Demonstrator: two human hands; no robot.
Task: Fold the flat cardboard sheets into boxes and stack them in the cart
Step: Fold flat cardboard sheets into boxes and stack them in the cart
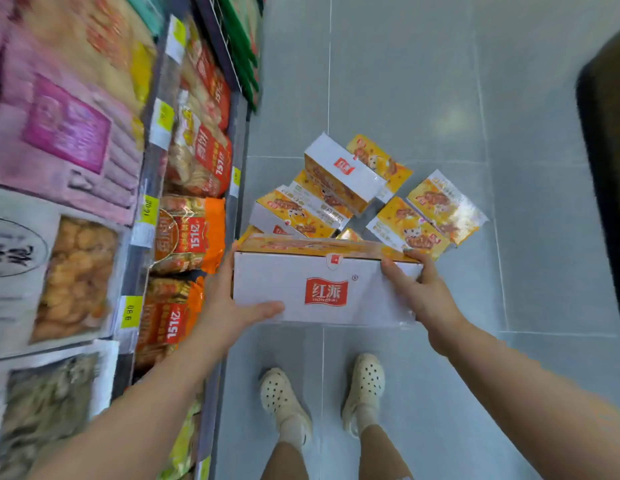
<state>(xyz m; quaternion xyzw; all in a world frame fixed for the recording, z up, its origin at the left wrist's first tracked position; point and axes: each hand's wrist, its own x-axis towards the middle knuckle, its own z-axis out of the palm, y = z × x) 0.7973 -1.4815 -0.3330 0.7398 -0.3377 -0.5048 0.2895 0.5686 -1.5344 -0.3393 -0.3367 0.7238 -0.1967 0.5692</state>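
Fingers of my right hand curl over the box's top right corner; my left hand clasps its left end, thumb flat across the white face. Held over the floor, it looks light, stiff and crushable, so the ends suit best. More boxes lie beyond.

Grey tiled floor; orange-and-white boxes heaped on it, shelves beside
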